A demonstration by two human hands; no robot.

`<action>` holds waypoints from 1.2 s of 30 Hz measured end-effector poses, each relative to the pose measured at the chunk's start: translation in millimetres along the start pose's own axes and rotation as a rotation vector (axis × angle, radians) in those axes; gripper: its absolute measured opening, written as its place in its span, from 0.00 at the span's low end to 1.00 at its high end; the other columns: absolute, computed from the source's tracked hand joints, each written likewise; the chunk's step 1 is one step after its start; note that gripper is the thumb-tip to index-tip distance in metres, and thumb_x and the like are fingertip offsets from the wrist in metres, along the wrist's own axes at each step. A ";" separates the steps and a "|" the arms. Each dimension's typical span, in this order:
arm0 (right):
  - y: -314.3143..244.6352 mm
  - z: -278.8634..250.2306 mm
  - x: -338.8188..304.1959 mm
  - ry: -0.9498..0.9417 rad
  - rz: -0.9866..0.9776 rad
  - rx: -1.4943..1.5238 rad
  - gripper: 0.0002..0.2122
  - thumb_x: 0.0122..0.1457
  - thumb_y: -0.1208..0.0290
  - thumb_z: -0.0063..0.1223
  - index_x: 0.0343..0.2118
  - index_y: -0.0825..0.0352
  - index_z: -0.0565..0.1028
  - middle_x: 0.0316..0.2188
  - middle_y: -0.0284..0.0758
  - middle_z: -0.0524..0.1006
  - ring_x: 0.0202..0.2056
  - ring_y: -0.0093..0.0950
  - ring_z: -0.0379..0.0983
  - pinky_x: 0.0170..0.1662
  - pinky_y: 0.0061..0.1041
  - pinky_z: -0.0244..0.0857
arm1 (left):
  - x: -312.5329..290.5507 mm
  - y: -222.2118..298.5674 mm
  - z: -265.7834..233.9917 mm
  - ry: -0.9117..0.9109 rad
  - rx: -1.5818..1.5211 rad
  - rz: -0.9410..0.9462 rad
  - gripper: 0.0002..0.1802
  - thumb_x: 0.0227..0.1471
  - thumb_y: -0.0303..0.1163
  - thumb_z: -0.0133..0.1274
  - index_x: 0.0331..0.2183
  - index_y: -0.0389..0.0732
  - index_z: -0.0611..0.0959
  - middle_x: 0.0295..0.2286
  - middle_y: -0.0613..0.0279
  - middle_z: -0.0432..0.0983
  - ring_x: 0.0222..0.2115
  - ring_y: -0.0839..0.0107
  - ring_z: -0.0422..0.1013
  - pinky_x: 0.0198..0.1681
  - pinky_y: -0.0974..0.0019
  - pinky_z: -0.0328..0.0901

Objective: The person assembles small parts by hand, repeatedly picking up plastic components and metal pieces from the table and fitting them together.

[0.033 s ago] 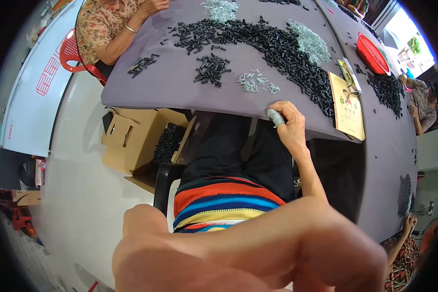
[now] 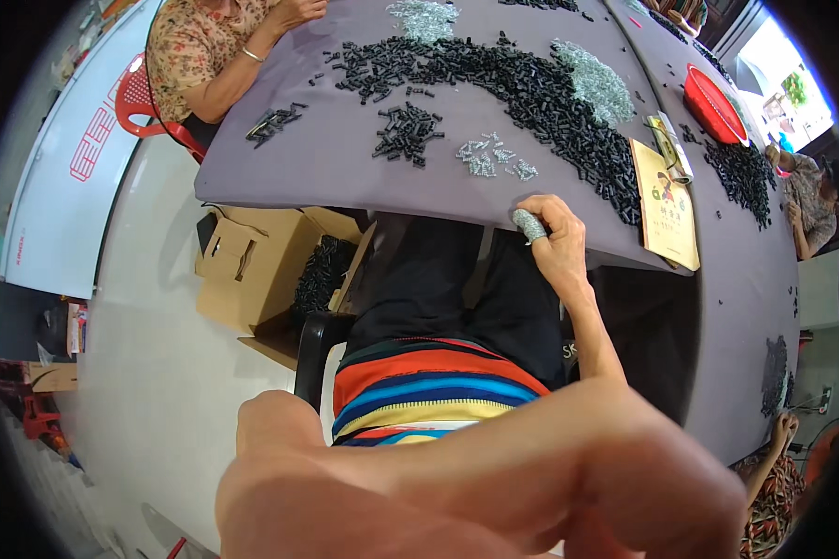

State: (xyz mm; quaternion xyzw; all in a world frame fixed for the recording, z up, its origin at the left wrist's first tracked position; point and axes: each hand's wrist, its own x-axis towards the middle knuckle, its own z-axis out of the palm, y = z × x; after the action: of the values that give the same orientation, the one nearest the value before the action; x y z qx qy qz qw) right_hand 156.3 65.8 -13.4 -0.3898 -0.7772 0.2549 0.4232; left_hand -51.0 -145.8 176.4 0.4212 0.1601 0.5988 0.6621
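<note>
The right hand [image 2: 559, 228] is at the near edge of a smooth grey worktop [image 2: 336, 177], fingers curled, its thumb in a silvery-grey wrap [image 2: 529, 224]; whether it grips anything cannot be told, and the left hand is out of view. Just beyond lie small shiny silver pieces [image 2: 481, 165], with short black plastic-looking cylinders [image 2: 407, 135] to their left; both look light, stiff and perhaps slippery, best pinched by the sides. A yellow paper booklet [image 2: 662, 210] and a glossy white panel [image 2: 70, 224] bear writing, the panel's partly red
</note>
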 end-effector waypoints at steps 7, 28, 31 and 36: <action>2.9 4.9 2.4 -0.003 0.004 0.051 0.07 0.45 0.86 0.50 0.28 0.70 0.74 0.28 0.37 0.75 0.29 0.32 0.71 0.33 0.25 0.64 | 30.3 -48.7 32.8 0.032 0.040 0.028 0.09 0.48 0.19 0.50 0.30 0.41 0.69 0.33 0.50 0.65 0.20 0.71 0.64 0.17 0.70 0.60; 24.9 -15.2 49.8 -0.170 -0.047 -0.376 0.15 0.41 0.85 0.46 0.33 0.63 0.76 0.30 0.40 0.73 0.37 0.42 0.70 0.39 0.36 0.64 | 47.6 -208.2 -169.0 0.299 0.427 -0.544 0.20 0.37 0.16 0.50 0.38 0.35 0.76 0.32 0.62 0.73 0.28 0.78 0.67 0.27 0.76 0.62; 25.6 -17.7 54.0 -0.206 -0.043 -0.441 0.15 0.42 0.84 0.46 0.34 0.62 0.76 0.30 0.40 0.73 0.37 0.42 0.71 0.39 0.37 0.64 | 49.3 -210.2 -169.5 0.329 0.473 -0.565 0.20 0.37 0.17 0.51 0.39 0.37 0.76 0.33 0.62 0.73 0.29 0.78 0.68 0.27 0.75 0.62; 26.6 -18.4 55.3 -0.234 -0.072 -0.474 0.10 0.44 0.83 0.45 0.30 0.66 0.74 0.30 0.41 0.73 0.35 0.44 0.70 0.37 0.38 0.64 | 45.8 -216.9 -171.7 0.284 0.544 -0.536 0.17 0.41 0.19 0.52 0.38 0.38 0.77 0.32 0.64 0.73 0.30 0.78 0.68 0.26 0.75 0.63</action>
State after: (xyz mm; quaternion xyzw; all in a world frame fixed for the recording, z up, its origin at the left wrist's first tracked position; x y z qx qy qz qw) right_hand 163.7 127.6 2.0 -0.4180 -0.8722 0.0938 0.2362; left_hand -20.6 -24.9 -74.7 0.4376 0.5066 0.3932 0.6303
